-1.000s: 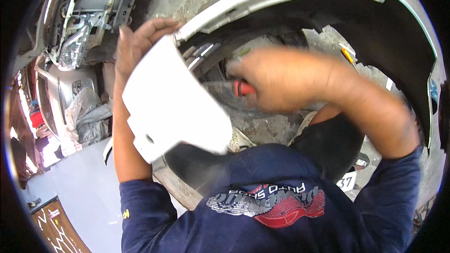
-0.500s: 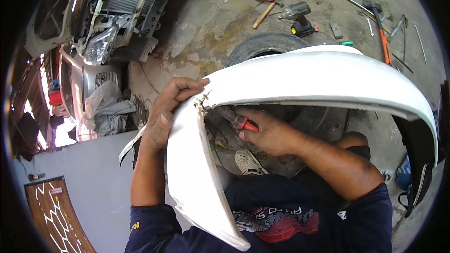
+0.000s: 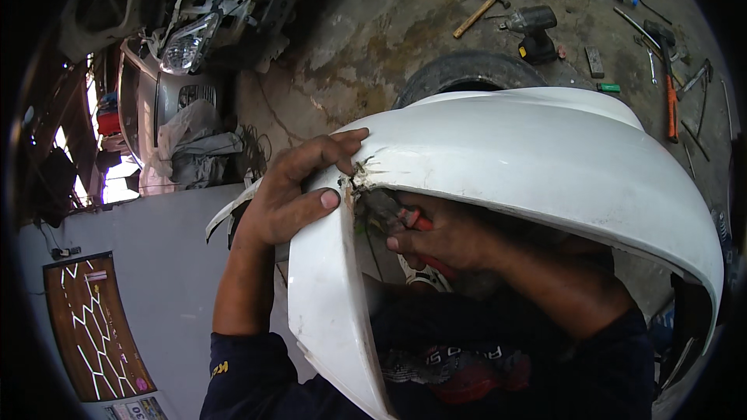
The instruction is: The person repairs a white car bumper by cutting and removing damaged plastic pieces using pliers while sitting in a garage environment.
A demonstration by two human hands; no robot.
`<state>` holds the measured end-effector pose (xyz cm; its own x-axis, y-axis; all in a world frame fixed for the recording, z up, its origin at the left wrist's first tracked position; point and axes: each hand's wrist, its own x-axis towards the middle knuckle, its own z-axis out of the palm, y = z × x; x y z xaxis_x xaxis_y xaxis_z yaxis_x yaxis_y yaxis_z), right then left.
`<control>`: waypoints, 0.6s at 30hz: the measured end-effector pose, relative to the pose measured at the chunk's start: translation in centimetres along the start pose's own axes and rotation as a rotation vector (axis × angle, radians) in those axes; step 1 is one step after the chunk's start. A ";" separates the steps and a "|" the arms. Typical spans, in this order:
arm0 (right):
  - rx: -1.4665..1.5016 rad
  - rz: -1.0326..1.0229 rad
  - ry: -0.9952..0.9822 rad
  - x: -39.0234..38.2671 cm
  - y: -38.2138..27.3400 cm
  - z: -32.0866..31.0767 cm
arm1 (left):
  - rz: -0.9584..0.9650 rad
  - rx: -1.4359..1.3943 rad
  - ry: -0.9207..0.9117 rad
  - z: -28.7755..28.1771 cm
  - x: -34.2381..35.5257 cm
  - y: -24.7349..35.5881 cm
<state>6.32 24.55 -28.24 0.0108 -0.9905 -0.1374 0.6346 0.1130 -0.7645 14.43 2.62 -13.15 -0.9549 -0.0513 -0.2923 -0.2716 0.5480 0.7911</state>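
A large white car bumper (image 3: pixel 529 163) arches across my lap, with a cracked, torn corner (image 3: pixel 356 180) near the middle of the view. My left hand (image 3: pixel 292 194) grips the bumper's outer skin at that crack, thumb pressed on the white edge. My right hand (image 3: pixel 436 237) is under the bumper, shut on red-handled pliers (image 3: pixel 416 222) whose dark jaws reach the torn spot from inside. My right forearm runs back beneath the bumper.
A black tyre (image 3: pixel 459 74) lies on the stained concrete floor behind the bumper. A cordless drill (image 3: pixel 533 31), a hammer (image 3: pixel 476 17), hoses, wrenches and an orange-handled tool (image 3: pixel 671 105) are scattered at upper right. A stripped silver car front (image 3: pixel 183 54) stands at upper left.
The bumper has swung from a steep tilt to lying across my lap, showing its outer face. My left hand shifted to the cracked corner and my right hand went beneath with the pliers.
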 end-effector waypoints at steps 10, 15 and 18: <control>0.044 0.036 0.019 -0.4 -0.8 0.0 | -0.034 -0.064 0.047 0.5 0.0 0.0; -0.124 -0.003 0.084 -0.2 0.3 0.7 | -0.027 -0.127 0.085 0.7 -0.3 0.6; -0.070 0.004 0.087 -0.2 0.4 0.8 | -0.007 -0.106 0.065 0.6 -0.4 0.3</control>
<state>7.21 24.76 -28.03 -0.0560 -0.9797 -0.1925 0.5794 0.1251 -0.8054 14.85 3.30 -13.13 -0.9579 -0.1109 -0.2649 -0.2859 0.4564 0.8426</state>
